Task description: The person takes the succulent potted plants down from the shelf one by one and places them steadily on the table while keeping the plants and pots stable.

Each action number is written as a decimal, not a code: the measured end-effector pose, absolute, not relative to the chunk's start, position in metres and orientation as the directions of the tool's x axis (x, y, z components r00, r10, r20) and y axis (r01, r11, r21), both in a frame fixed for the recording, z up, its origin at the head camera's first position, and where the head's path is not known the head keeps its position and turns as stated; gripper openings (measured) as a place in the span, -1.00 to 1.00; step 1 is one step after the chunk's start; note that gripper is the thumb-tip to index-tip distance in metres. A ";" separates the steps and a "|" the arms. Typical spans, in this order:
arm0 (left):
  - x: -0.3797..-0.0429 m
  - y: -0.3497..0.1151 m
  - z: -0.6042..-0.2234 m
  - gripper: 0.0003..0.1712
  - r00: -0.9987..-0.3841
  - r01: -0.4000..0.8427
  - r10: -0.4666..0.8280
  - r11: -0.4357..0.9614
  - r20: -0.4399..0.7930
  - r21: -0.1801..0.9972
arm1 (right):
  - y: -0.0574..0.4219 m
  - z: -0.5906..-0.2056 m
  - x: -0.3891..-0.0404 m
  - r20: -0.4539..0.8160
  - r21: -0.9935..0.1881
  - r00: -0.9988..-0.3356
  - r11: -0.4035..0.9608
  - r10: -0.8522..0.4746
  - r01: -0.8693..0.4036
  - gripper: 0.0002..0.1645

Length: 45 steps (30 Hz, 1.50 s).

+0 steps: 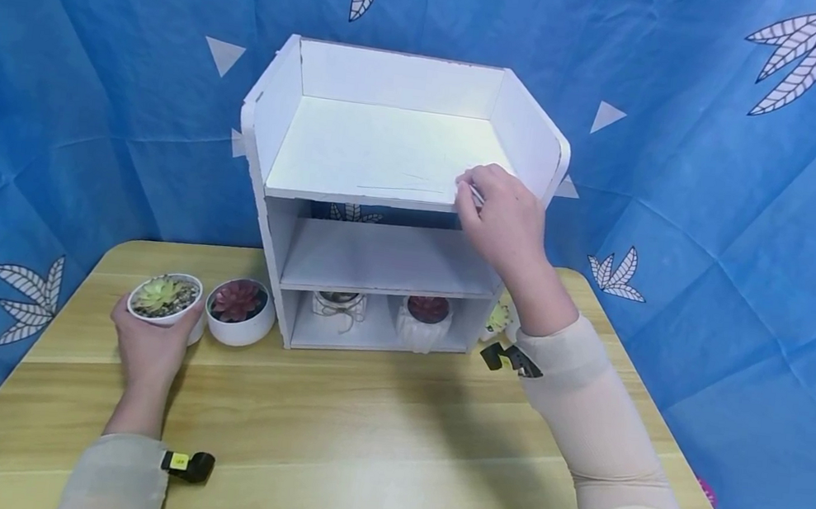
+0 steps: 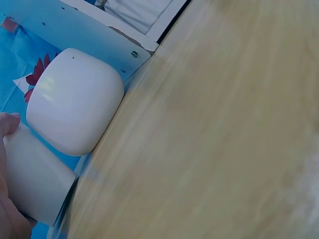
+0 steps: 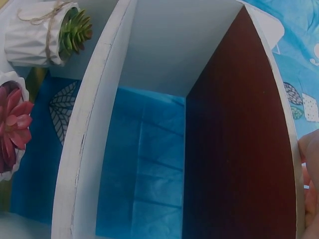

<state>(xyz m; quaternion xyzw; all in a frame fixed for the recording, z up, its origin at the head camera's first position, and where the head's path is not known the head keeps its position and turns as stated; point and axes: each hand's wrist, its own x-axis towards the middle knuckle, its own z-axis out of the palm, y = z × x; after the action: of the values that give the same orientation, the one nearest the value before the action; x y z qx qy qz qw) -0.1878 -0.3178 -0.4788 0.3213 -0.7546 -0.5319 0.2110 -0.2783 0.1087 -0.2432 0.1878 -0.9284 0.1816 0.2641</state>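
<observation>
Pot (image 2: pixel 37 174), wrapped by left fingers (image 1: pixel 120 311), could strike the red plant (image 1: pixel 239 301) if swung right; what right fingers (image 1: pixel 489 178) hold is unclear.

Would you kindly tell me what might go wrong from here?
The left hand grips a white pot with a pale green succulent, close beside a white rounded pot with a dark red succulent; lifting might knock the neighbour. The right hand is at the top front edge of the white three-tier shelf; pressing there might shift it.
</observation>
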 end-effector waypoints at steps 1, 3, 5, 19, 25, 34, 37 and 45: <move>-0.188 -0.318 -0.479 0.27 -0.705 -0.261 -0.709 0.227 -0.024 0.938 | 0.109 -0.243 -0.278 0.558 -0.238 -0.790 0.864 -0.254 -0.445 -0.51; -0.188 -0.318 -0.480 0.27 -0.706 -0.265 -0.708 0.226 -0.029 0.937 | 0.109 -0.244 -0.278 0.559 -0.236 -0.789 0.863 -0.255 -0.446 -0.51; -0.188 -0.318 -0.480 0.27 -0.706 -0.266 -0.708 0.226 -0.030 0.937 | 0.109 -0.244 -0.278 0.561 -0.236 -0.787 0.862 -0.256 -0.448 -0.51; -0.186 -0.318 -0.481 0.29 -0.715 -0.275 -0.697 0.208 -0.055 0.939 | 0.108 -0.245 -0.278 0.560 -0.237 -0.789 0.864 -0.252 -0.444 -0.51; -0.184 -0.317 -0.479 0.30 -0.719 -0.284 -0.692 0.203 -0.068 0.937 | 0.109 -0.245 -0.278 0.560 -0.239 -0.788 0.862 -0.254 -0.447 -0.51; -0.184 -0.316 -0.477 0.30 -0.727 -0.281 -0.683 0.206 -0.068 0.937 | 0.110 -0.245 -0.279 0.562 -0.242 -0.789 0.864 -0.247 -0.443 -0.51; -0.184 -0.317 -0.477 0.30 -0.728 -0.278 -0.683 0.210 -0.063 0.937 | 0.110 -0.245 -0.279 0.563 -0.237 -0.788 0.865 -0.249 -0.443 -0.51; -0.180 -0.315 -0.473 0.31 -0.728 -0.281 -0.683 0.217 -0.059 0.935 | 0.109 -0.245 -0.279 0.571 -0.234 -0.781 0.862 -0.253 -0.450 -0.52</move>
<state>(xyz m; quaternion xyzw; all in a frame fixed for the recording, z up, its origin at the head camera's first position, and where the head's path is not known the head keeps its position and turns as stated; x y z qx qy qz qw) -0.1802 -0.3152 -0.4734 0.3182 -0.7575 -0.5385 0.1870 -0.2789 0.1095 -0.2450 0.1896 -0.9261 0.1819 0.2709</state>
